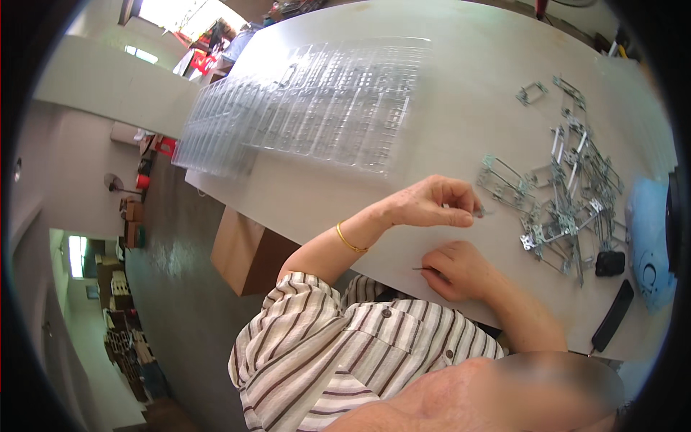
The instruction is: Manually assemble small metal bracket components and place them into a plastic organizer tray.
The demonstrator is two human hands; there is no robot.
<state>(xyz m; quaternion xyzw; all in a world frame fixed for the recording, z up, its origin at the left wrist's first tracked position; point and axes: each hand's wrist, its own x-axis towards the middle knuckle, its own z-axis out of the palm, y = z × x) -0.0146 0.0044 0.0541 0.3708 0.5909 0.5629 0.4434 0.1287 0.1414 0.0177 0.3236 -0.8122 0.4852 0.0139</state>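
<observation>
Head view: a small metal piece (pixel 485 212) is pinched between the thumb and fingertips of the left hand (pixel 435 204), held just above the white tabletop (pixel 468 93), near the loose brackets. The right hand (pixel 458 271) is rested closer to the body with its fingers curled in; a thin dark rod (pixel 417 268) is gripped there, only its tip exposed. The two hands are held apart, and the rod is not touching the piece.

Work on the held piece is judged to be under way rather than completed, though its exact shape is too small to be read. Much appears to be left: a tangled pile of metal brackets (pixel 565 222) is spread to the right, and whether any of them are finished cannot be told. Clear plastic trays (pixel 345 108) are laid out at the far left; because of glare, it cannot be told whether their compartments have been filled.
</observation>
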